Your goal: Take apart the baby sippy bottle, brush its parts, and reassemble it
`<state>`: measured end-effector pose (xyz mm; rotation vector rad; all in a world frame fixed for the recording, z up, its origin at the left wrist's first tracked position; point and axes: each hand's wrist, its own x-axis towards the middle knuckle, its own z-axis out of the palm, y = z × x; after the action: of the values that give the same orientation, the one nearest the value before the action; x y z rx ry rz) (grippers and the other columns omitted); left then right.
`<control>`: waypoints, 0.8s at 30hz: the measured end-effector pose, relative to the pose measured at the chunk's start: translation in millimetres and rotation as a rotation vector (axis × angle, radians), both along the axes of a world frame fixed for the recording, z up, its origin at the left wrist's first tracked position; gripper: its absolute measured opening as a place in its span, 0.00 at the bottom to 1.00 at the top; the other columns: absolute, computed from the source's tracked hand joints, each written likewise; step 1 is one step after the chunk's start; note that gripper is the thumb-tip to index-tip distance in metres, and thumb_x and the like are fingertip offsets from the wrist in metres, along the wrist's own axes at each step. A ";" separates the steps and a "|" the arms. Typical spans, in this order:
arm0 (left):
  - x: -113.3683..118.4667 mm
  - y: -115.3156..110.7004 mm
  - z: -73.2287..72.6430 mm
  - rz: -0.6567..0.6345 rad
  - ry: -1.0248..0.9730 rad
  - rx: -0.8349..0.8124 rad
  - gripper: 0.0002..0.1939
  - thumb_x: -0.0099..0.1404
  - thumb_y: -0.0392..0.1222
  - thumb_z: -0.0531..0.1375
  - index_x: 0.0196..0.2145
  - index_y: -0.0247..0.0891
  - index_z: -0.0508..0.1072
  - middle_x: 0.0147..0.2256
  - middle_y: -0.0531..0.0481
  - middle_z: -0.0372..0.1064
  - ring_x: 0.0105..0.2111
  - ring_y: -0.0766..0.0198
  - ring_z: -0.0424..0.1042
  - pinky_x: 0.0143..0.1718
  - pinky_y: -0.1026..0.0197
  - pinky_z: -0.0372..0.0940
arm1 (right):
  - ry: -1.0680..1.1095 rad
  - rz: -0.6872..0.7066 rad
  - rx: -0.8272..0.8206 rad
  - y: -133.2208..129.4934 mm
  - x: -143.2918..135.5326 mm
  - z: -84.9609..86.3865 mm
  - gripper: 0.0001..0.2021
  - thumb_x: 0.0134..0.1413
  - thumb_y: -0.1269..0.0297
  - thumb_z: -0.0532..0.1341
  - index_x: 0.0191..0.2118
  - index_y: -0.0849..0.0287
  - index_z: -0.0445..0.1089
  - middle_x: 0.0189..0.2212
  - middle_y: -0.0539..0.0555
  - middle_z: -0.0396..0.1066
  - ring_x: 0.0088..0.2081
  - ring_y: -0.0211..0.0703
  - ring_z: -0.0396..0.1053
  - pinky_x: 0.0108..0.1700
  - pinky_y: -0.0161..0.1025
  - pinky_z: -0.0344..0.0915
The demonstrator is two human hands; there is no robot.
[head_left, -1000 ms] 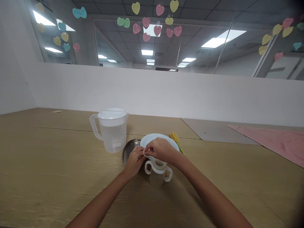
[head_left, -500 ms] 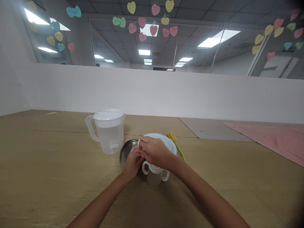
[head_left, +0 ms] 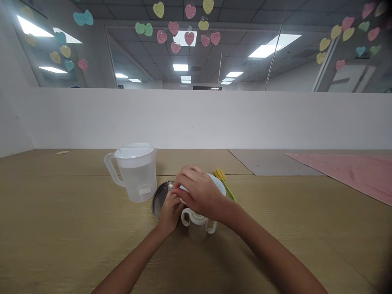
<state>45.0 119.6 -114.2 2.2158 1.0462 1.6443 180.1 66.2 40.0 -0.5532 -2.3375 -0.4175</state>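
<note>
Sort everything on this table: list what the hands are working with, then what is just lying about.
In hand:
- two-handled cup, under both hands
- left hand and right hand, fingertips together above the cup; what they pinch is hidden

Lying about:
- water jug
- metal lid
- white bowl
- yellow-and-green brush
- pink cloth
- paper hearts on the glass

a clear two-handled cup (head_left: 198,224) stands upright on the table, just before a white bowl.

Even bright light from ceiling panels (head_left: 263,50), blown out upper left and centre. Soft shadows under forearms. Wide-angle bend at edges, dark vignette lower right. Slightly soft overall.
</note>
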 end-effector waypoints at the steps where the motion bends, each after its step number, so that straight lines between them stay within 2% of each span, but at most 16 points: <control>1: 0.0 0.1 -0.4 -0.001 0.006 0.001 0.14 0.64 0.41 0.52 0.26 0.38 0.74 0.33 0.48 0.71 0.39 0.55 0.65 0.41 0.54 0.62 | 0.028 0.024 0.020 -0.5 0.5 0.8 0.11 0.62 0.71 0.49 0.28 0.60 0.61 0.28 0.52 0.64 0.32 0.40 0.60 0.44 0.40 0.59; 4: 0.4 -0.7 0.1 -0.016 0.021 0.004 0.15 0.65 0.42 0.51 0.28 0.39 0.75 0.35 0.47 0.71 0.39 0.56 0.64 0.41 0.54 0.61 | 0.110 0.080 0.033 0.9 2.2 0.6 0.11 0.63 0.70 0.48 0.29 0.59 0.60 0.28 0.51 0.64 0.30 0.38 0.60 0.52 0.43 0.56; 9: 1.0 -4.2 4.2 -0.030 0.044 -0.020 0.15 0.66 0.43 0.52 0.28 0.40 0.75 0.34 0.47 0.70 0.39 0.56 0.63 0.41 0.55 0.61 | 0.236 0.162 -0.001 2.1 4.2 1.1 0.07 0.62 0.68 0.52 0.32 0.59 0.61 0.29 0.50 0.65 0.33 0.37 0.61 0.53 0.45 0.56; 12: 1.6 -7.5 7.8 -0.009 0.077 -0.087 0.13 0.66 0.42 0.53 0.29 0.41 0.76 0.35 0.47 0.69 0.41 0.56 0.62 0.43 0.55 0.60 | 0.382 0.200 -0.019 -7.1 9.6 9.5 0.06 0.61 0.69 0.53 0.32 0.58 0.61 0.28 0.50 0.65 0.32 0.38 0.63 0.48 0.44 0.62; 17: 1.4 -11.1 10.8 -0.019 0.092 -0.135 0.11 0.66 0.40 0.53 0.37 0.41 0.76 0.35 0.47 0.69 0.40 0.57 0.61 0.44 0.54 0.59 | 0.862 0.139 0.045 -12.1 29.6 27.6 0.05 0.60 0.66 0.56 0.33 0.58 0.63 0.25 0.48 0.64 0.27 0.36 0.65 0.33 0.37 0.65; 20: 0.5 -9.8 7.9 -0.025 0.068 -0.117 0.12 0.66 0.41 0.53 0.36 0.40 0.76 0.35 0.47 0.69 0.40 0.57 0.61 0.43 0.55 0.59 | 1.054 0.102 -0.126 8.8 41.1 28.4 0.08 0.57 0.60 0.59 0.32 0.59 0.63 0.21 0.45 0.60 0.22 0.34 0.63 0.27 0.34 0.62; 24: 0.0 -6.1 4.4 -0.022 0.075 -0.108 0.13 0.66 0.43 0.52 0.34 0.40 0.77 0.34 0.47 0.69 0.39 0.57 0.61 0.43 0.54 0.60 | 1.271 0.090 -0.448 50.9 48.7 12.7 0.12 0.50 0.55 0.62 0.31 0.60 0.64 0.16 0.42 0.55 0.20 0.32 0.58 0.27 0.33 0.61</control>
<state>45.0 113.5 -109.8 2.2258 1.0982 1.4699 228.8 117.0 52.7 -0.6418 -1.1797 0.4372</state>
